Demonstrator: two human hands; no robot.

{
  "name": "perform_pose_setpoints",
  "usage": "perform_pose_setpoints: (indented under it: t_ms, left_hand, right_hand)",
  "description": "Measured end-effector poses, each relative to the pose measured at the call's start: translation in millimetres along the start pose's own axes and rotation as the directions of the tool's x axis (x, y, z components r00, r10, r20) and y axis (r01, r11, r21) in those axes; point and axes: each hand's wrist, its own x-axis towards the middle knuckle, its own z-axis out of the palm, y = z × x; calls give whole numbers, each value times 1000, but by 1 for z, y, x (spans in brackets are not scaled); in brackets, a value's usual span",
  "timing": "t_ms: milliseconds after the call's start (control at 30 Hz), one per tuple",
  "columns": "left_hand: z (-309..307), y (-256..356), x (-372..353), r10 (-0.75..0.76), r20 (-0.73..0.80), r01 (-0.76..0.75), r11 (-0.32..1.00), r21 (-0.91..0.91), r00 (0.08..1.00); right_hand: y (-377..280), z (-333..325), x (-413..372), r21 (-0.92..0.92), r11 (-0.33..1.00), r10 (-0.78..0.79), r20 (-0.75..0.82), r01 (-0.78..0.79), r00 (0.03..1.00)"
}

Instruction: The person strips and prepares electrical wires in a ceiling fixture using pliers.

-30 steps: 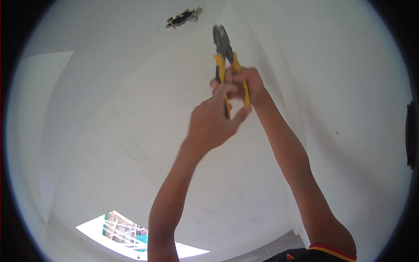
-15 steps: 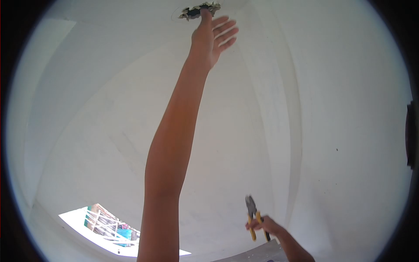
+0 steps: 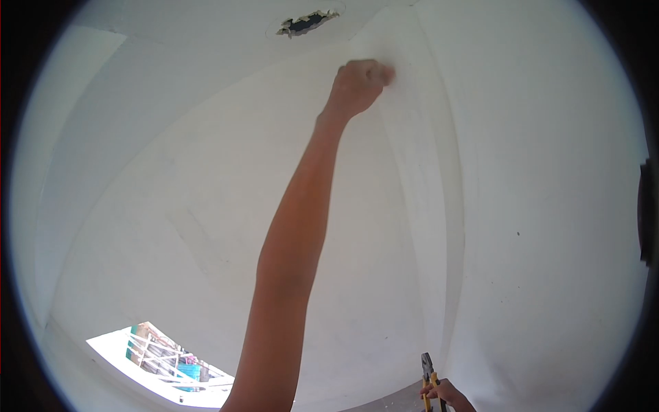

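Though blurred at the knuckles, plainly closed: left hand (image 3: 358,86) balled into a fist, fingers folded in tight, thumb tucked against them, nothing sticking out; possibly clenched on something small, hidden if so. Set against the white wall (image 3: 535,206), close to the inner corner fold running down from the ceiling (image 3: 192,31). Carried high on the left arm (image 3: 295,247), long and nearly straight, rising from the bottom edge of the view and leaning slightly rightward, wrist bent a little toward the corner.

Lower left, a bright window opening (image 3: 158,360) with a railing beyond. Up at the top edge, a ragged hole (image 3: 305,23) in the ceiling, dark inside, broken plaster round its rim; fist below and to the right of it, near but not touching.

Down at the bottom edge, right of the arm and well apart from the fist: right hand (image 3: 447,397), only partly in view, fingers wrapped shut round the yellow grips of the pliers (image 3: 427,367). Pliers upright, dark nose pointing up.

Against half a second ago: left hand no longer at the hole's rim with fingers spread, now drawn down from it and clenched. Right hand sunk lower, still gripping the pliers. A second ago, both hands together on the pliers, raised near the hole.
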Motion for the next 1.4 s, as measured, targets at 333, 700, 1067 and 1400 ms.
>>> perform_pose_setpoints:
  t_ms: [333, 700, 1067, 1400]
  left_hand:
    - [-1, 19, -152, 25, 281, 30, 981, -191, 959]
    - [115, 98, -572, -119, 928, 470, 880, -65, 353]
    - [-4, 24, -379, -385, 353, 381, 921, 86, 853]
    - [-67, 2, -64, -82, 126, 118, 945, -306, 989]
  right_hand:
    - [-40, 5, -20, -416, 909, -84, -91, 39, 992]
    - [-41, 34, 12, -846, 394, -399, 196, 360, 896]
    - [-324, 98, -57, -367, 526, -793, 115, 767, 599]
    - [-619, 144, -161, -330, -12, -999, 43, 944, 2]
